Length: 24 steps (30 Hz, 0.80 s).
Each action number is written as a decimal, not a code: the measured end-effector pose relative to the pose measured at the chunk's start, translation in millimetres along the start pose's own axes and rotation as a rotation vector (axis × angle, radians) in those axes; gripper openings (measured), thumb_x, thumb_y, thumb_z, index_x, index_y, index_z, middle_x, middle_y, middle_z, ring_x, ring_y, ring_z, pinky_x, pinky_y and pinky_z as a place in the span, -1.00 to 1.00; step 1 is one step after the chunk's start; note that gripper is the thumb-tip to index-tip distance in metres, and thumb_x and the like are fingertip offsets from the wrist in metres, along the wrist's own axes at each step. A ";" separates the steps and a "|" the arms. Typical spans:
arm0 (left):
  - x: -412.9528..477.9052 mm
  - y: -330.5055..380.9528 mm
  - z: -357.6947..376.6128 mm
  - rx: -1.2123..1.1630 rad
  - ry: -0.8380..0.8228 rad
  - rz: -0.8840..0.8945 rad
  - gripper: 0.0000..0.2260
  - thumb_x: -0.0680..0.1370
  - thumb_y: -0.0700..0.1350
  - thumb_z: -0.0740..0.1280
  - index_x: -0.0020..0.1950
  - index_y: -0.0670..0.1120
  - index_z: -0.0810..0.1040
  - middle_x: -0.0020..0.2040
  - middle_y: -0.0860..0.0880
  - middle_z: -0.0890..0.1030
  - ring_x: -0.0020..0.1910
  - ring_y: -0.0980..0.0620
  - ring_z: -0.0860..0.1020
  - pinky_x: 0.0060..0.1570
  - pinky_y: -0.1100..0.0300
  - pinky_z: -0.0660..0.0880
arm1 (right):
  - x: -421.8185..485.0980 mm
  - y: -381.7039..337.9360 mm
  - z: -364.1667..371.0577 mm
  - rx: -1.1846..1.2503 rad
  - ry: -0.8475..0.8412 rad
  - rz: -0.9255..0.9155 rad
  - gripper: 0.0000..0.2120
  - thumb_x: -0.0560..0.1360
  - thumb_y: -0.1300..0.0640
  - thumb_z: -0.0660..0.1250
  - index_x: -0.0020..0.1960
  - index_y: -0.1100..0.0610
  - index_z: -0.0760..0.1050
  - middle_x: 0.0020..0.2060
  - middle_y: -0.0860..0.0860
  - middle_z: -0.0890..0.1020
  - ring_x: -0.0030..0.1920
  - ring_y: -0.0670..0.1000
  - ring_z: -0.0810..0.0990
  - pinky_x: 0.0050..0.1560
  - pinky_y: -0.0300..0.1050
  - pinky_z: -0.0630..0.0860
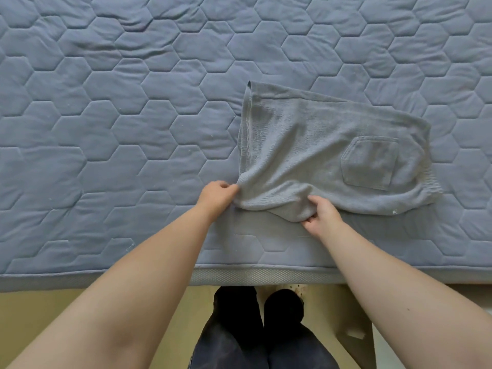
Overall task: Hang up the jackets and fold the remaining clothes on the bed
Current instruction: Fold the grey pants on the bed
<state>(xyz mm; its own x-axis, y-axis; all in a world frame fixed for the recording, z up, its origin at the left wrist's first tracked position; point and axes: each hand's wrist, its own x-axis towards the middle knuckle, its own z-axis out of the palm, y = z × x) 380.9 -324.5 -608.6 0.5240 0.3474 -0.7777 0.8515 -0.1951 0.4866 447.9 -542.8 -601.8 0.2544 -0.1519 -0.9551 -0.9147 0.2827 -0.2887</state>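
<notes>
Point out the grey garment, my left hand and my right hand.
grey garment (pixel 300 145): head view, middle of the cloth.
left hand (pixel 217 195): head view, back of the hand.
right hand (pixel 324 213): head view, back of the hand.

Fingertips of right hand (pixel 323 214) under shorts (pixel 306 145); bed (pixel 106 155) beyond three picture edges.

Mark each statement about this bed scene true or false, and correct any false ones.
1. The left hand and right hand both grip the grey garment. True.
2. Its pocket sits at its left end. False: it is toward the right end.
3. The bed cover is quilted in hexagons. True.
4. The grey garment hangs over the bed's edge. False: it lies wholly on the bed cover.
</notes>
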 end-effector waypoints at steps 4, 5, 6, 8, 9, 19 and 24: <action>8.3 20.9 4.9 -0.194 -0.028 -0.002 -0.41 0.35 0.22 0.44 0.22 -0.13 0.50 0.14 0.03 0.57 0.10 0.03 0.55 0.11 0.11 0.48 | -2.2 -1.5 11.0 0.092 -0.064 0.049 -0.73 0.55 0.14 0.33 0.23 0.17 0.51 0.17 0.12 0.61 0.17 0.11 0.59 0.09 0.07 0.51; 10.3 25.2 8.8 -0.255 -0.086 -0.047 -0.41 0.34 0.20 0.46 0.21 -0.15 0.53 0.13 -0.03 0.61 0.07 0.00 0.59 0.08 0.10 0.52 | -1.1 -0.8 13.1 0.096 -0.086 0.056 -0.78 0.56 0.12 0.31 0.16 0.18 0.53 0.14 0.13 0.63 0.17 0.11 0.59 0.13 0.08 0.50; 10.4 29.4 12.1 -0.331 -0.154 -0.105 -0.51 0.39 0.12 0.48 0.17 -0.17 0.56 0.08 -0.07 0.64 0.02 -0.02 0.61 0.07 0.09 0.54 | -2.0 -1.4 14.1 0.092 -0.106 0.062 -0.83 0.58 0.11 0.28 0.07 0.20 0.54 0.05 0.13 0.66 0.12 0.10 0.62 0.15 0.06 0.51; 9.1 36.6 15.8 -0.521 -0.244 -0.218 -0.76 0.50 -0.10 0.43 0.10 -0.17 0.56 -0.05 -0.07 0.64 -0.09 0.00 0.61 0.03 0.10 0.56 | -5.0 -3.4 13.9 0.071 -0.148 0.062 -0.80 0.60 0.10 0.25 -0.08 0.22 0.53 -0.24 0.12 0.70 -0.19 0.04 0.70 -0.02 -0.01 0.59; 7.8 38.1 15.7 -0.613 -0.251 -0.242 -0.83 0.53 -0.15 0.39 0.09 -0.16 0.54 -0.08 -0.06 0.62 -0.13 0.01 0.60 0.00 0.11 0.56 | -4.8 -4.0 12.9 0.055 -0.164 0.066 -0.78 0.60 0.09 0.24 -0.09 0.23 0.53 -0.34 0.12 0.69 -0.33 0.03 0.69 -0.15 -0.05 0.62; 7.6 9.8 6.8 -0.081 0.287 -0.165 -0.95 0.52 -0.18 0.29 -0.06 -0.15 0.51 -0.21 -0.06 0.52 -0.05 -0.13 0.51 -0.13 0.16 0.35 | -1.0 6.4 -8.1 0.012 -0.049 0.069 -0.77 0.54 0.13 0.34 0.16 0.15 0.44 0.26 0.16 0.51 0.13 0.11 0.54 0.09 0.03 0.44; -11.4 43.4 38.6 0.472 0.471 0.265 -0.43 0.48 -0.22 0.29 0.48 -0.06 0.22 0.44 -0.13 0.26 0.41 -0.13 0.24 0.33 0.02 0.22 | 6.1 -19.9 -35.0 0.073 0.048 -0.051 -0.45 0.42 0.02 0.48 0.33 0.13 0.39 0.22 0.11 0.54 0.09 0.09 0.55 -0.04 0.05 0.50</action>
<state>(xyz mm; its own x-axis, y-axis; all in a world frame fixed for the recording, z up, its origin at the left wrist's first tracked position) 412.6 -372.3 -594.0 0.7417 0.5718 -0.3506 0.6691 -0.6666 0.3285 456.7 -582.5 -599.5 0.2835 -0.2129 -0.9351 -0.8752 0.3412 -0.3430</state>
